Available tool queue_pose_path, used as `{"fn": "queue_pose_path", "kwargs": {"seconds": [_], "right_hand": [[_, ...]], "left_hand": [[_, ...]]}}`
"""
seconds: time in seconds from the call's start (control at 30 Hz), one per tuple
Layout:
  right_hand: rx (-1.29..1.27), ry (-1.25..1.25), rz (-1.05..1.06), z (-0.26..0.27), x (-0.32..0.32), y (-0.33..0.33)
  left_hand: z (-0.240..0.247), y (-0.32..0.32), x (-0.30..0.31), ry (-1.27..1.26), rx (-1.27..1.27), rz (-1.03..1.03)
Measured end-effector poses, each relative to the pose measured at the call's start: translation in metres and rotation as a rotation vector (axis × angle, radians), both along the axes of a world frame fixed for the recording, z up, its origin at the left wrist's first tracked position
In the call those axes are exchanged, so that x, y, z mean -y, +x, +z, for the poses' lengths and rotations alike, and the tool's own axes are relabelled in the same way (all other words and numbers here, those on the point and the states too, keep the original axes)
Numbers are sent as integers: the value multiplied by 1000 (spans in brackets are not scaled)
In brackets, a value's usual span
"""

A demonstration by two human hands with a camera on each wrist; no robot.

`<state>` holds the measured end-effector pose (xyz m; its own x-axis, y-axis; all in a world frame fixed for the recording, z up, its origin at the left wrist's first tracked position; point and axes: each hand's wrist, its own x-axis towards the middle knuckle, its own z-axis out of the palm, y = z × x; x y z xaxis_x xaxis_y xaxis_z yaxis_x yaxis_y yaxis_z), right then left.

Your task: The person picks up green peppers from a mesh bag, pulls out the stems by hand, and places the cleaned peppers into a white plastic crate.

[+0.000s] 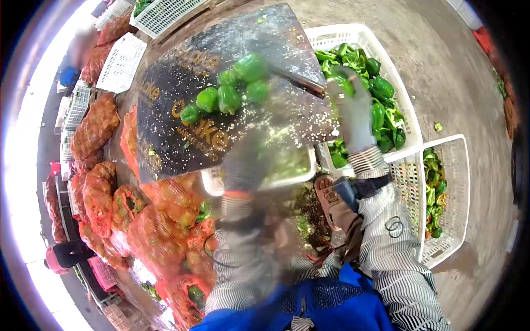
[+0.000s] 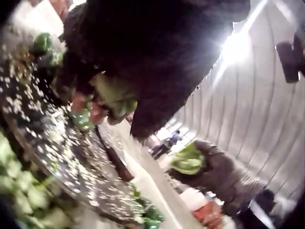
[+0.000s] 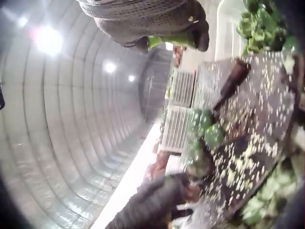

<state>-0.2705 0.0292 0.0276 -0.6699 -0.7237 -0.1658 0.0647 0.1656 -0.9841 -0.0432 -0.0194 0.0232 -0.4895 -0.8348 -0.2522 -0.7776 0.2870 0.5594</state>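
My right hand (image 1: 354,113), in a grey knit glove, holds a green bell pepper (image 3: 177,39) over the crate of peppers. In the head view my left hand (image 1: 247,160) is a blur at the near edge of the black board (image 1: 165,138). The left wrist view shows its bare fingertips (image 2: 97,113) curled, with a pale green piece of pepper (image 2: 113,91) in the grip. Several whole green bell peppers (image 1: 229,99) lie grouped on the board just beyond that hand. A knife (image 1: 301,83) with a brown wooden handle rests on the board's right part, among scattered white seeds.
Right of the board stands a white crate (image 1: 407,110) of cut green peppers, with another crate (image 1: 466,182) nearer me. A white tub (image 1: 212,182) of pale green pieces sits under the board's near edge. Red mesh sacks (image 1: 160,237) are piled to the left.
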Motion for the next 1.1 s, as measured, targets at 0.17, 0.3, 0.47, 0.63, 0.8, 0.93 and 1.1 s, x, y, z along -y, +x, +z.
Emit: {"fn": "queue_pose_path", "kwargs": {"seconds": [0.17, 0.3, 0.47, 0.63, 0.8, 0.93, 1.1], "right_hand": [[-737, 88, -160, -18, -5, -43], [-663, 117, -28, -11, 0, -40], [-641, 47, 159, -32, 6, -30], [-557, 110, 322, -45, 7, -6], [108, 270, 589, -25, 2, 12], [-243, -62, 935, -16, -8, 25], [177, 48, 770, 7, -18, 47]], "left_hand": [[-32, 2, 23, -264, -69, 24], [-52, -56, 85, -306, -49, 118], [-64, -102, 112, -348, 147, 167], [-54, -88, 76, -167, 17, -53], [-46, -50, 18, 113, -752, 116], [-26, -24, -10, -229, -753, -152], [-20, -18, -35, 188, -1205, 8]]}}
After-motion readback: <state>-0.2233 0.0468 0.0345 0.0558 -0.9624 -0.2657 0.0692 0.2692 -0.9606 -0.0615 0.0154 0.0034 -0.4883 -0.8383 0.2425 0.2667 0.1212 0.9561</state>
